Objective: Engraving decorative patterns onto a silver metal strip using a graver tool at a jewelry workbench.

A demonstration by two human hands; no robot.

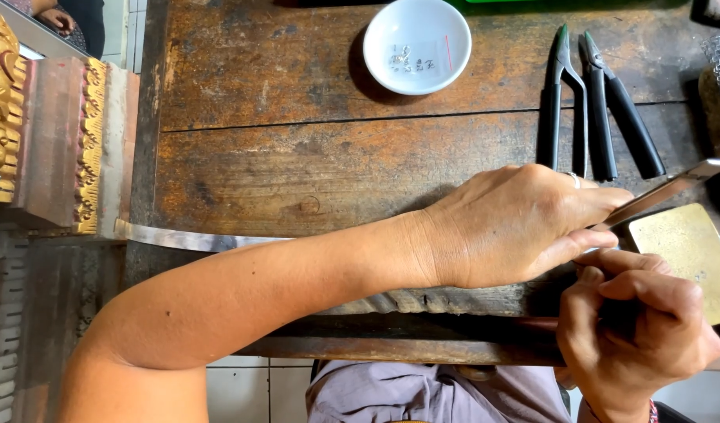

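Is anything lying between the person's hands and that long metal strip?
Nothing visible. The left hand already rests on the metal strip, pressing it to the bench. The right hand is closed just below it. Pliers and bowl lie farther back.

Bare forearms, one ring, pale lilac clothing

The left hand (516,227) wears a thin silver ring on one finger, its arm bare from hand to above the elbow; the right hand (638,329) shows a narrow red-patterned band at the wrist, partly cut off by the frame edge; pale lilac-grey fabric, creased, covers the lap.
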